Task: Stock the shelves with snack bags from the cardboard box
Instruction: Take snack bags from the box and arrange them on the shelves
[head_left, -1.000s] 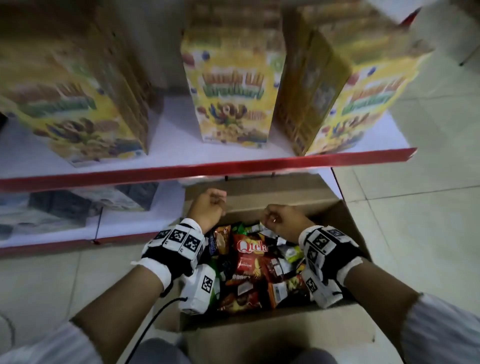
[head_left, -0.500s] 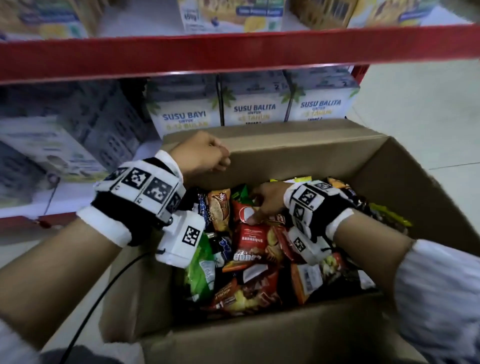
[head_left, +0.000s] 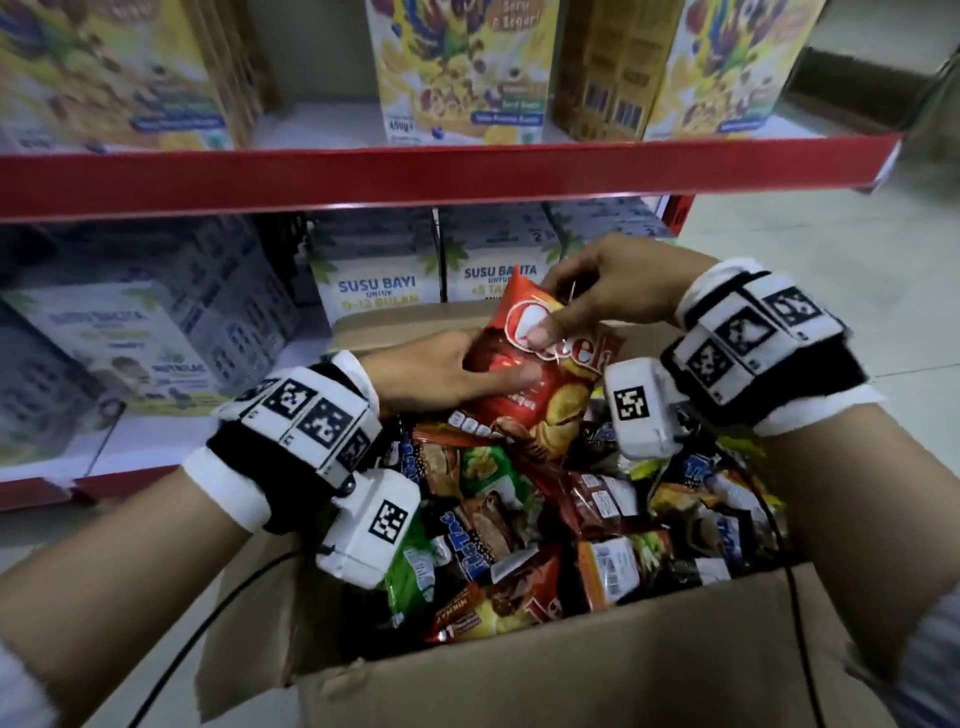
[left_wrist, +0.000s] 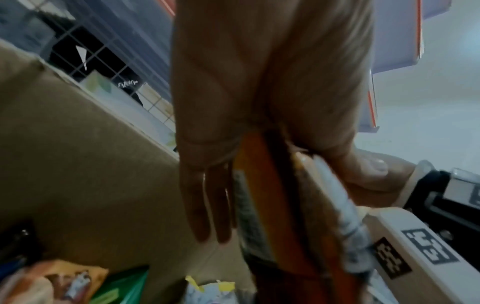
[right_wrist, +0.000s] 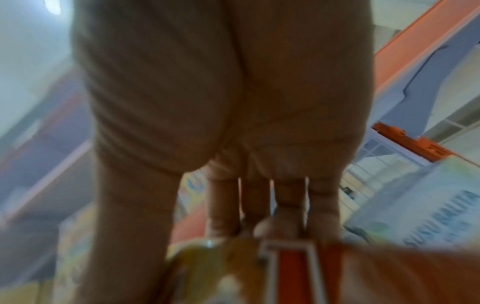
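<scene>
1. Lower shelf, left (head_left: 156, 457): blue-and-white cartons stand here; their print is too blurred to read.
2. Left hand (head_left: 441, 374): the grip lies against the left side of the red snack bag (head_left: 550, 384), thumb across its front and fingers behind it.
3. Red snack bag: one bag, held above the cardboard box (head_left: 519, 686). Its long axis runs from the upper left down to the lower right, with the top seal pointing towards the shelves. Its white oval logo is partly covered and cannot be read.
4. Right hand (head_left: 613, 291): the grip pinches the bag's upper edge between thumb and fingers.
5. Cardboard box: it is open and holds many mixed snack bags, too piled to count.
6. Behind the box: two milk cartons (head_left: 374, 291) read "SUSU BAYI" and "SUSU BALITA".
7. Upper shelf (head_left: 467, 176): three yellow cereal boxes face forward; the centre one reads "450g".
</scene>
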